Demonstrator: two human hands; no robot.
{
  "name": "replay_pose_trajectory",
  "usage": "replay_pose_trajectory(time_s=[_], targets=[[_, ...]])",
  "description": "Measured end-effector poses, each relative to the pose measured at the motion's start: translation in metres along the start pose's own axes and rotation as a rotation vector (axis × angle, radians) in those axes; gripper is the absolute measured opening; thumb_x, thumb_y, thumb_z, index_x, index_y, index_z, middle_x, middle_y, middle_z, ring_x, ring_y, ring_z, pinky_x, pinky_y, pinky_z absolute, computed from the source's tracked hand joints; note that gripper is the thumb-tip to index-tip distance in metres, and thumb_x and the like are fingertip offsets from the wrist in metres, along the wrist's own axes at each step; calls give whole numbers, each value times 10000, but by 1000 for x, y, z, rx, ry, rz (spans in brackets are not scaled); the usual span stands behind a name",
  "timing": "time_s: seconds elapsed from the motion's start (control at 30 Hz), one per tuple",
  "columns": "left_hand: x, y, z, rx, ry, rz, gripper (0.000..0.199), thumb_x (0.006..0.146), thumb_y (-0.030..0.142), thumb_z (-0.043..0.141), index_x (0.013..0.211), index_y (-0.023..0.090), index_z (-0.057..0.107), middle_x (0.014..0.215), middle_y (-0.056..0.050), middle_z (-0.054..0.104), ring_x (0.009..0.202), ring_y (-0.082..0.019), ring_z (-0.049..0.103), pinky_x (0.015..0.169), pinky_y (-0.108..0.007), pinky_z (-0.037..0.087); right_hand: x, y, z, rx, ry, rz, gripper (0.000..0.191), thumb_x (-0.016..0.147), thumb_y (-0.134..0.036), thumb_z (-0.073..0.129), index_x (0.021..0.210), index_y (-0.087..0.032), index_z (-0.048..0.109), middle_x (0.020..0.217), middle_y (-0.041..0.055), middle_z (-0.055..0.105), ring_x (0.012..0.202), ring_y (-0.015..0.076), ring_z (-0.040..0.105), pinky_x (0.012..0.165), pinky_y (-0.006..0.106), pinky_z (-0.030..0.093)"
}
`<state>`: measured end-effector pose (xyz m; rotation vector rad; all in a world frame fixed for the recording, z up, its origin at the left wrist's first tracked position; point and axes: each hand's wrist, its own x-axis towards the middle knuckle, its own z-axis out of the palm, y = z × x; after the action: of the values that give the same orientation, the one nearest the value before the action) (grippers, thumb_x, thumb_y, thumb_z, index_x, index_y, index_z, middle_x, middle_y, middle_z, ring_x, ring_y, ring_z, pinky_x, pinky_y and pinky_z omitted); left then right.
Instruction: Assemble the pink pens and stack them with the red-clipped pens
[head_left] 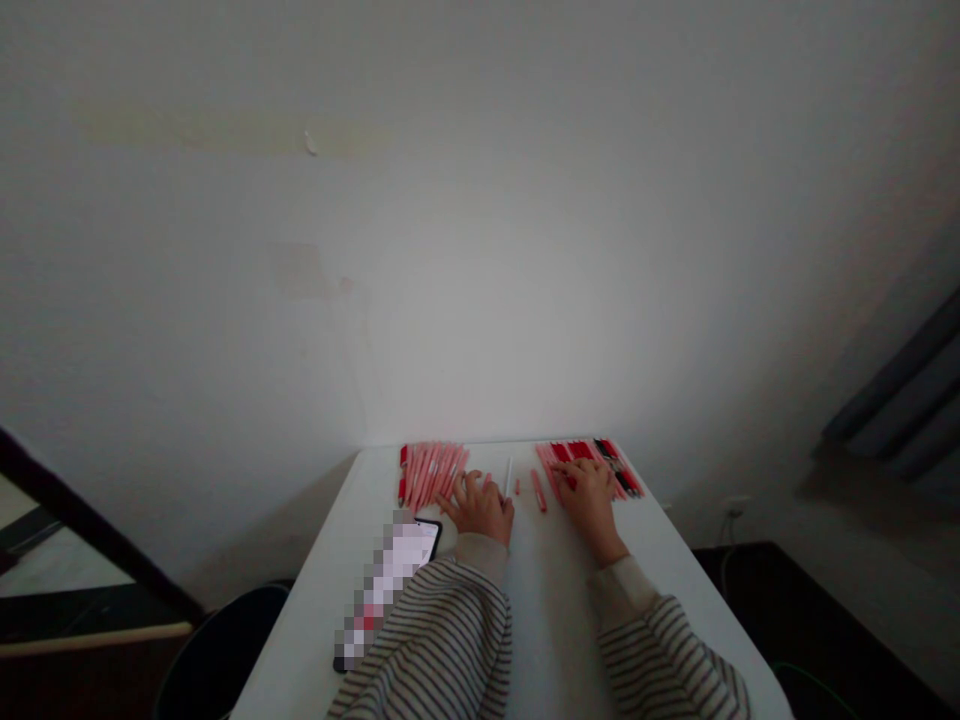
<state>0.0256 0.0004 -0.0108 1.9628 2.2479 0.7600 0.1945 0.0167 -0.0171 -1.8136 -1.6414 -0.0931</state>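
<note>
On the white table, my left hand [480, 508] rests beside a pile of pink pens [433, 472], its fingers spread over the tabletop. A thin white stick [509, 478] lies by its right edge. My right hand [590, 500] is over the pens at the right, fingers bent together at a red piece [570, 482]; the exact grip is too small to make out. Between the hands lie a single pink pen part [538, 491] and a tiny pink piece [517, 487]. Red and black pens [621, 470] lie in a row past my right hand.
A phone [397, 580] with a lit screen lies left of my left forearm. The table [555, 640] meets a plain wall [480, 250] at its far edge. A dark bin [225, 650] stands on the floor at left; a dark curtain [900, 390] hangs at right.
</note>
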Motion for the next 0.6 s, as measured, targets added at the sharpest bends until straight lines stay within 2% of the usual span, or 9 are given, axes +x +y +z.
replay_pose_trajectory(time_s=[0.17, 0.27, 0.4, 0.53, 0.6], targets=[[-1, -1, -2, 17, 8, -15, 238, 678, 384, 643, 890, 277, 645, 1262, -24, 513, 1275, -260, 329, 1083, -625, 122, 0, 4, 3, 14, 3, -11, 216, 844, -304, 545, 984, -283, 707, 987, 52, 629, 1014, 248, 425, 916, 425, 286], [-4, -5, -3, 52, 41, -17, 390, 670, 408, 647, 1038, 286, 611, 1278, -40, 503, 1261, -258, 348, 1086, -614, 131, 0, 8, 4, -6, 9, -38, 228, 847, -289, 531, 1004, -282, 697, 1045, 59, 619, 1050, 260, 424, 893, 423, 321], [-11, -15, -6, 101, 62, 31, 550, 694, 463, 616, 1211, 295, 529, 1353, -86, 458, 1297, -294, 314, 1071, -650, 104, -5, 17, 3, -58, 5, -118, 318, 818, -279, 559, 1126, -269, 635, 1133, 72, 588, 1070, 261, 438, 909, 425, 351], [-22, -25, -7, 179, 74, 20, 544, 723, 516, 571, 1197, 250, 551, 1365, -104, 465, 1299, -297, 314, 1094, -626, 61, -15, 24, 1, -127, 15, -157, 384, 807, -327, 567, 1186, -269, 586, 1236, 82, 545, 1137, 291, 422, 922, 457, 355], [-28, -29, -6, 200, 85, 36, 531, 741, 510, 553, 1196, 236, 558, 1350, -106, 485, 1297, -290, 321, 1102, -597, 92, -22, 26, -1, -159, 20, -171, 437, 807, -339, 562, 1237, -266, 545, 1283, 80, 522, 1157, 297, 414, 938, 470, 346]])
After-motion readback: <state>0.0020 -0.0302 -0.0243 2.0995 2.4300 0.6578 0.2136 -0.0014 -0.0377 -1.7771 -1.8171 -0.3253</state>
